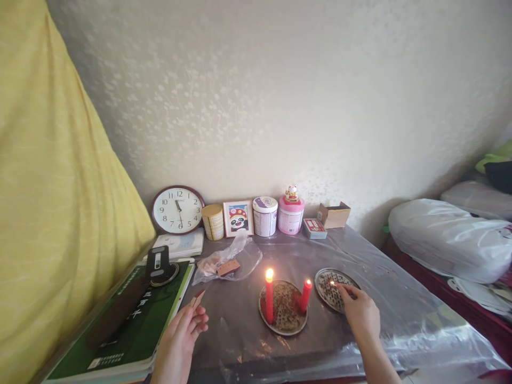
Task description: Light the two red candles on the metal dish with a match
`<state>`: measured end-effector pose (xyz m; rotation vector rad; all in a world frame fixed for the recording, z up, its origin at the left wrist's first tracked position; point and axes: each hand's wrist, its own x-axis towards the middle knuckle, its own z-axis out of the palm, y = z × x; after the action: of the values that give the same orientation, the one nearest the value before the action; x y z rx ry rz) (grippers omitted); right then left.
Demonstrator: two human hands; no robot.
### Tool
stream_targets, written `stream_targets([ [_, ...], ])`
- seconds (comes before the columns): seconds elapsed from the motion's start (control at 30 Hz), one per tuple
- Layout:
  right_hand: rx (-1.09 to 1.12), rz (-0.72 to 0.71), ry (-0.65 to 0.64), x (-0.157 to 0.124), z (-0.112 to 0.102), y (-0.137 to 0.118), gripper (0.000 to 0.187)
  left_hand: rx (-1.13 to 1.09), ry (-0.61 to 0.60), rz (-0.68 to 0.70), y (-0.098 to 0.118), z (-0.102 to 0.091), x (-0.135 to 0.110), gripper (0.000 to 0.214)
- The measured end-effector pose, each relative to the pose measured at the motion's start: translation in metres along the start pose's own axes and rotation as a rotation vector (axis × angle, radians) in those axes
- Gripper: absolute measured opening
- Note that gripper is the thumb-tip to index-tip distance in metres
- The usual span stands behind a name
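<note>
Near the front left, my left hand [181, 332] pinches a small brown matchbox [197, 299] between thumb and fingers. My right hand [361, 313] grips a burning match [333, 284], its little flame over a round metal plate [322, 273] at the right. Between the hands lies a second round metal plate [286, 329]. Two red candles stand on it: a tall left candle [269, 301] with a bright flame, and a shorter, slightly tilted right candle [306, 296] with a smaller flame. Neither hand touches the candles.
Plastic sheeting covers the table [236, 325]. A clear bag [244, 256] with a brown box [228, 268] lies behind. Green books [160, 320] are at left. Along the wall stand a clock [178, 209], a picture frame [239, 217], tins [265, 216] and a cardboard box [335, 215].
</note>
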<state>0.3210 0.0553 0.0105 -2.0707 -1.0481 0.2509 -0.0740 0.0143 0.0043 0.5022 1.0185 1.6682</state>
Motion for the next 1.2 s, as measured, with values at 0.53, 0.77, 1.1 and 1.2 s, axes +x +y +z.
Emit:
stream_targets([
  [0.53, -0.063, -0.086, 0.254, -0.034, -0.045, -0.034, 0.049, 0.096, -0.015, 0.03, 0.003, 0.007, -0.007, 0.042],
  [0.77, 0.543, -0.309, -0.308, -0.156, -0.01, -0.078, 0.043, 0.449, -0.138, 0.293, -0.007, 0.023, -0.041, 0.044],
  [1.1, 1.122, 0.273, -0.98, -0.196, 0.052, -0.068, 0.049, 1.017, -0.445, 0.806, -0.05, 0.005, -0.057, 0.055],
  [1.2, 1.137, 0.251, -0.91, -0.19, 0.051, -0.067, 0.043, 1.021, -0.498, 0.78, -0.055, 0.006, -0.058, 0.06],
])
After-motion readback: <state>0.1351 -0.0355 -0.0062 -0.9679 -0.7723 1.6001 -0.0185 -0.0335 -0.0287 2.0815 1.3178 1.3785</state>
